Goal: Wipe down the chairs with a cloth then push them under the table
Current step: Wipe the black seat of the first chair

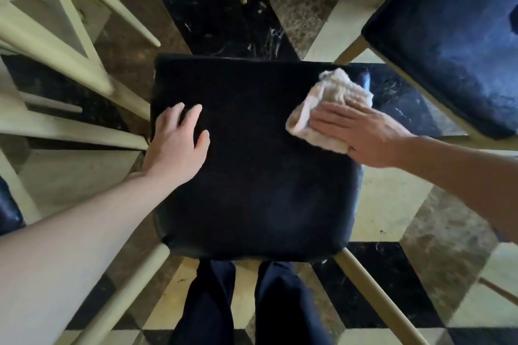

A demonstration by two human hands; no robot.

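Looking down from the head camera, I have the chair seat filling the centre of the frame, a dark padded square whose near edge sits just above my legs at the bottom. My right hand lies flat with straight fingers on the cloth, pressing it onto the seat's right edge, toward the far right corner. My left hand rests spread and relaxed on the seat's left edge, holding nothing, steadying the chair as far as I can judge. What matters for the next stroke: the unwiped-looking bulk of the seat lies to the left of and below the cloth in the frame, so I would expect the right hand to sweep leftward toward the left hand. A second chair stands in the upper right, and pale table legs cross the upper left.
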